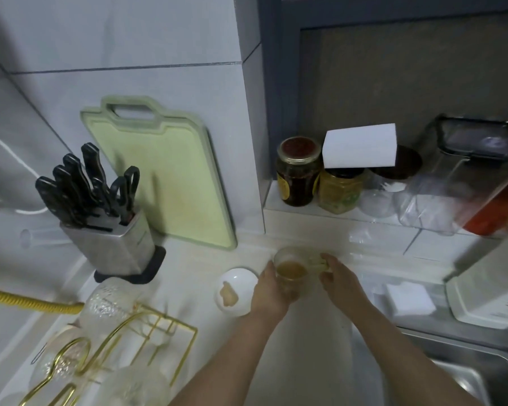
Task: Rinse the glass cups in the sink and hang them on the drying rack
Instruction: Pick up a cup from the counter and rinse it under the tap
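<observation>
Hands both at back of counter, near the tiled ledge. Left hand (269, 291) curled round a glass cup (291, 269) holding amber liquid; cup upright on the counter (311, 332). Right hand (339, 276) grasps a second clear cup (317, 263) just beside it, blurred. Gold drying rack (135, 338) lower left, glass cups hung on it. Sink (464, 373) lower right. White dish (237, 290) beside left hand.

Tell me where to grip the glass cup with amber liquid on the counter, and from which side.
Grip the glass cup round its side wall below the rim, coming in from the sides. It stands upright and holds liquid, so a level grasp avoids spilling. The left hand already wraps its left wall; the right hand touches the right.
</observation>
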The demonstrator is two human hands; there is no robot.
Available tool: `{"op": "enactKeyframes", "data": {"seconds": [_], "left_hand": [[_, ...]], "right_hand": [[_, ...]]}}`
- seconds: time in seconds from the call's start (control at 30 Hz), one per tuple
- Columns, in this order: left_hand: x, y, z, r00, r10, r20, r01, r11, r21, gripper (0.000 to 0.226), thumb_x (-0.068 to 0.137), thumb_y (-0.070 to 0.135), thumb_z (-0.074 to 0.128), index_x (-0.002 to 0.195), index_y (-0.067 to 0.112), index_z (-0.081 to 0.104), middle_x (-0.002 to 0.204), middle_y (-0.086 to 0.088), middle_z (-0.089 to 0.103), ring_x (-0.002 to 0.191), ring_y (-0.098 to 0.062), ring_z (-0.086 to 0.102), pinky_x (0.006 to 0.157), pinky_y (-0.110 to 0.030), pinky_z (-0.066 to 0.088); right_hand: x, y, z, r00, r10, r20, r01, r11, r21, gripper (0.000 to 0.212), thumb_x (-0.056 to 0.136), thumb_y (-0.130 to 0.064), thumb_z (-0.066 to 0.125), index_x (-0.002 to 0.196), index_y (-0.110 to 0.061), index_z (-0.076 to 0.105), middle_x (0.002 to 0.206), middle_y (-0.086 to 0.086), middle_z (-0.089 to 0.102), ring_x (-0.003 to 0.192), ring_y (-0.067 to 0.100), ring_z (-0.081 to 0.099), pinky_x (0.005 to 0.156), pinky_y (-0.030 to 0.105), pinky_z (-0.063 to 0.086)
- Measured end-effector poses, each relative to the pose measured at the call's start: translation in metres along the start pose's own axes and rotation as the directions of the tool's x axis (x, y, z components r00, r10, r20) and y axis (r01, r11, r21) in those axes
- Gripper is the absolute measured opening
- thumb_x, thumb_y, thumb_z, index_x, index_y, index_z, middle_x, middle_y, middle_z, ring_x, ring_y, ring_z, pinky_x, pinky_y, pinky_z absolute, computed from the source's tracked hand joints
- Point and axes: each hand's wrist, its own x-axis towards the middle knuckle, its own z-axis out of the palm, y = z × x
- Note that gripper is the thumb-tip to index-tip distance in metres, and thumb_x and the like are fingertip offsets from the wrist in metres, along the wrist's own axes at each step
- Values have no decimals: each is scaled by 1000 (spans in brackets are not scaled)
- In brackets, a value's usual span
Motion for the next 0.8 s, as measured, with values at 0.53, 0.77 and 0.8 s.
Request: {"op": "enactKeyframes", "data": {"seconds": [0.53, 0.77, 0.8], "left_hand": [[-75, 4, -6, 994, 104, -21, -106, 971, -216, 79, 80, 25, 75, 146, 24, 33, 137, 5, 50, 126, -16, 50, 107, -33, 41], [-168, 11, -32, 960, 278, 27, -260, 923, -283, 62, 76, 19, 78, 121, 44, 45, 116, 24, 54, 101, 8, 53, 86, -6, 38], [-181, 12, -36, 952, 302, 50, -277, 918, -283, 59, 74, 20, 80, 109, 50, 44, 104, 31, 52, 92, 16, 51, 77, 0, 35]], "right_hand": [[-81, 24, -12, 957, -57, -285, 92, 990, 110, 19, 91, -15, 59, 109, -14, 65, 94, -3, 59, 91, 16, 56, 81, 23, 37], [-186, 20, -34, 946, -52, -320, 180, 905, 385, 17, 88, -10, 63, 91, -26, 66, 92, -11, 68, 88, 10, 63, 75, 13, 45], [-202, 20, -38, 946, -51, -319, 191, 884, 426, 22, 87, -8, 64, 89, -29, 65, 91, -11, 69, 87, 10, 65, 79, 19, 48]]}}
